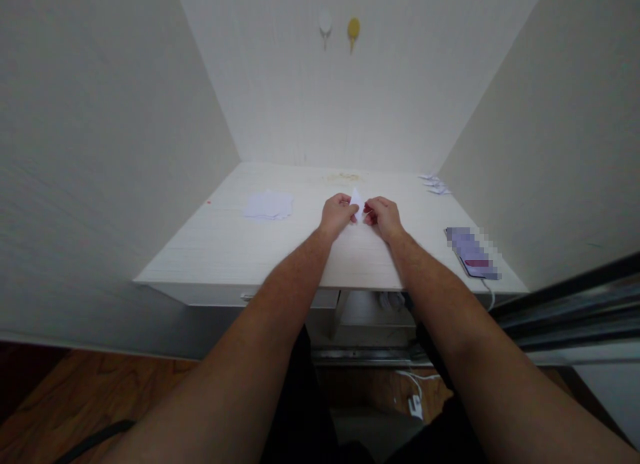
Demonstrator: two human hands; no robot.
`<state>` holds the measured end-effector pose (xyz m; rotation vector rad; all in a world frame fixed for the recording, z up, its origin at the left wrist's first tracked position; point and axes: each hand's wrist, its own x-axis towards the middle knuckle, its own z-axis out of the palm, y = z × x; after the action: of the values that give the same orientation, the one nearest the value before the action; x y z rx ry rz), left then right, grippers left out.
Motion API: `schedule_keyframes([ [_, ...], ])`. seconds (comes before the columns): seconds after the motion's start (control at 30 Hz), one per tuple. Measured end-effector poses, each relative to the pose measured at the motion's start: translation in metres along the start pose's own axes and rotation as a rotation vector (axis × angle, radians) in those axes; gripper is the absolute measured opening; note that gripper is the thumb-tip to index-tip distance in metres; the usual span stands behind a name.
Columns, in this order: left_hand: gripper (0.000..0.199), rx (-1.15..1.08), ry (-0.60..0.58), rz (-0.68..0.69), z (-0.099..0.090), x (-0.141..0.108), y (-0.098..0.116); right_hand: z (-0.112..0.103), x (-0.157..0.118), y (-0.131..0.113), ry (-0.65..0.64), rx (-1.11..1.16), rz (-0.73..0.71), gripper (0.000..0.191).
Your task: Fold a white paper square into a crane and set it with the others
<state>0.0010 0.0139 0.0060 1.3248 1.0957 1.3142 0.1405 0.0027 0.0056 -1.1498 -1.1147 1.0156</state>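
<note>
A small folded white paper (357,201) with a pointed top is held over the middle of the white desk (240,251). My left hand (339,212) pinches it from the left, thumb on its face. My right hand (383,216) is just to the paper's right, its fingers curled close to the paper's edge; whether they grip anything is too small to tell. A stack of white paper sheets (269,205) lies to the left. Several folded white papers (435,184) lie at the back right corner.
A phone (471,253) with a white cable (491,294) lies at the desk's right edge. Two hooks, one white (325,23) and one yellow (353,28), are on the back wall. A white plug (415,407) is on the floor below.
</note>
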Motion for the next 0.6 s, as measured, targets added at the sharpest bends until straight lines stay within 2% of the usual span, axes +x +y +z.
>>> schedule_keyframes([
  [0.3, 0.009, -0.049, -0.032, -0.005, 0.0, 0.001, -0.002, -0.001, 0.003, 0.005, -0.005, 0.008, 0.006, 0.02],
  [0.6, 0.018, -0.088, -0.059, 0.031, 0.0, 0.006, -0.013, -0.003, 0.001, 0.008, -0.042, -0.18, -0.113, 0.022],
])
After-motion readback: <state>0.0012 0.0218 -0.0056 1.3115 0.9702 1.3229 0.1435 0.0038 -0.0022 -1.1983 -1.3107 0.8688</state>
